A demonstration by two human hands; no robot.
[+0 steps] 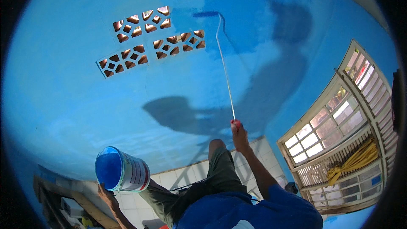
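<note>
My right hand [240, 138] is closed round the red handle of a paint roller [224, 65], held out ahead at arm's length. The roller's long thin metal rod runs up to a blue-coated sleeve [206, 14], which lies against the blue wall beside a patch of darker blue. At the lower left, my left hand [108, 197] grips a white paint bucket [135, 173] from beneath its rim. The bucket is tilted, its mouth facing left, and blue paint coats the inside. Part of my left hand's fingers is hidden by the bucket.
Pierced vent blocks [178, 44] are set in the wall left of the roller. A barred window [339, 114] with yellow cloth [354, 161] hanging on it stands at the right. White tiles [169, 179] line the lower wall. A wooden shelf [91, 208] with objects is at the lower left.
</note>
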